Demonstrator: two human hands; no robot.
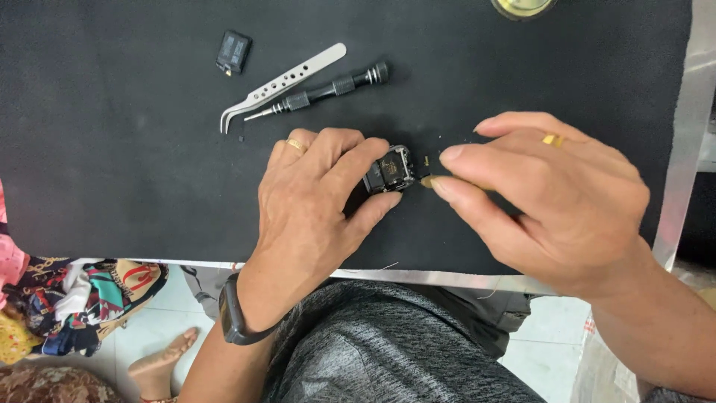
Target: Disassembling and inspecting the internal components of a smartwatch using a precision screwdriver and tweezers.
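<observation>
Black mat (112, 149) covers table above tiled floor (160, 325)

Your left hand (313, 201) covers most of the small black device (389, 171); you see only its open end, and the parts inside are too small to tell. Your right hand (537, 198) hides all but the tan tip of the tool (427, 181) it pinches, so its kind cannot be told. The tiny bit (426, 160) beside the device is too small to name, as is the speck (240, 138) near the tweezers (280, 87). The brass-coloured round object (522, 7) is cut off by the top edge.
</observation>
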